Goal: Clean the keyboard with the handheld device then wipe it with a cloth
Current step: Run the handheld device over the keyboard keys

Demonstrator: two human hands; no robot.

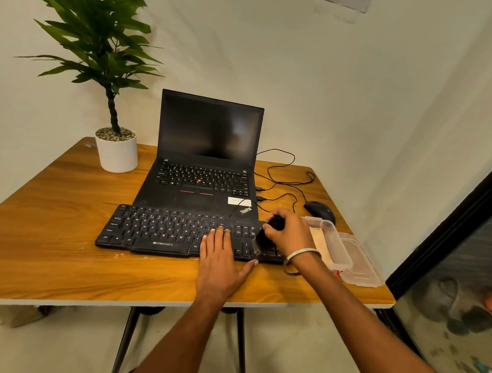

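A: Where is the long black plastic keyboard (177,232)?

B: Low in the middle of the frame, flat on the orange-brown wooden worktop (61,231), just in front of the open black laptop (206,160).

A: And the hands?

B: The left hand (219,260) lies flat and spread wide on the keyboard's right-of-centre keys, palm down, fingers straight, gripping nothing. The right hand (289,233), with a silver metal bangle (301,258) on its wrist, is curled closed around the small black handheld device (266,235), whose lower end is tilted down onto the keys at the keyboard's right end.

A: Anything beside it?

B: A clear plastic box (334,245) sits just right of the right hand, its clear lid (361,267) lying next to it. A black wired mouse (320,210) is above them, and a green leafy plant in a white round pot (117,154) stands at upper left.
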